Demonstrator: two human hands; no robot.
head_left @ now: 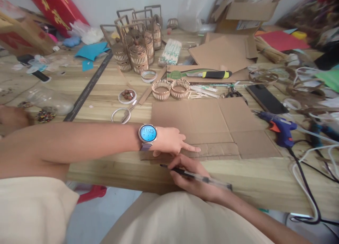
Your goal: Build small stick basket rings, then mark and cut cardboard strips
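My left hand (173, 141), with a round watch on its wrist, lies on the near left corner of a flat cardboard sheet (212, 124); its index finger points right and presses on the sheet, the other fingers curled. Just below it, my right hand (192, 175) is closed round a black pen (196, 177), whose tip points left at the sheet's near edge.
A blue glue gun (279, 127) with cables lies right of the sheet. Two small stick baskets (171, 89), a yellow-handled knife (212, 74), scissors (233, 94), tape rings (120, 115) and finished stick lanterns (136, 49) sit behind. Boxes, coloured paper and clutter fill the back and sides.
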